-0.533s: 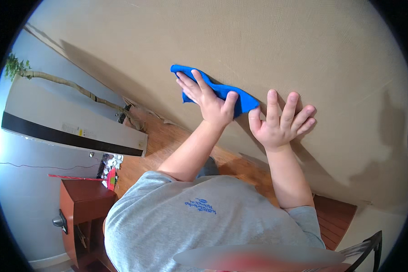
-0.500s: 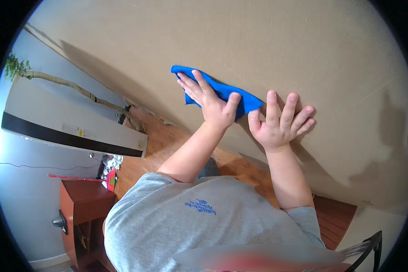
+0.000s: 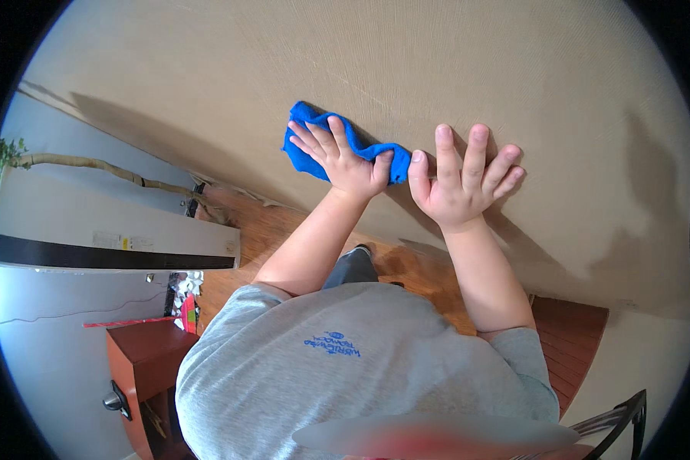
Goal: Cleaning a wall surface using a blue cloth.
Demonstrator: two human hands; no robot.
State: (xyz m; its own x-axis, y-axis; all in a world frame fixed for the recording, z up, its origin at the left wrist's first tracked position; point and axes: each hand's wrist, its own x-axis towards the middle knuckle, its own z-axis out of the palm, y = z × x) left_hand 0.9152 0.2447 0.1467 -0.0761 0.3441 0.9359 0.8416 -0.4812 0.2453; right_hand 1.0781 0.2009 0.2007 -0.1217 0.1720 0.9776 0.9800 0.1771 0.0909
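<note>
A blue cloth [image 3: 399, 162] lies crumpled against the broad beige wall [image 3: 514, 69] in front of me. My left hand [image 3: 350, 170] presses on it with fingers spread and flat, not wrapped round it. Folds of the cloth bulge past the fingertips and near the thumb. Just to the right, my right hand [image 3: 460, 190] is flat on the bare wall, its fingers stretched apart and holding nothing. Its thumb tip is beside the cloth's right end; whether they touch I cannot tell.
At left are a tall white unit with a black band [image 3: 115, 222], a leafy branch or trunk [image 3: 107, 162] and a reddish-brown cabinet [image 3: 142, 353]. Wooden floor [image 3: 264, 234] shows below the wall. A dark-framed object [image 3: 632, 414] is at lower right.
Both hands have shifted a little up and left along the wall, the cloth with the left one. The cloth looks more bunched. The whole view has moved slightly too.
</note>
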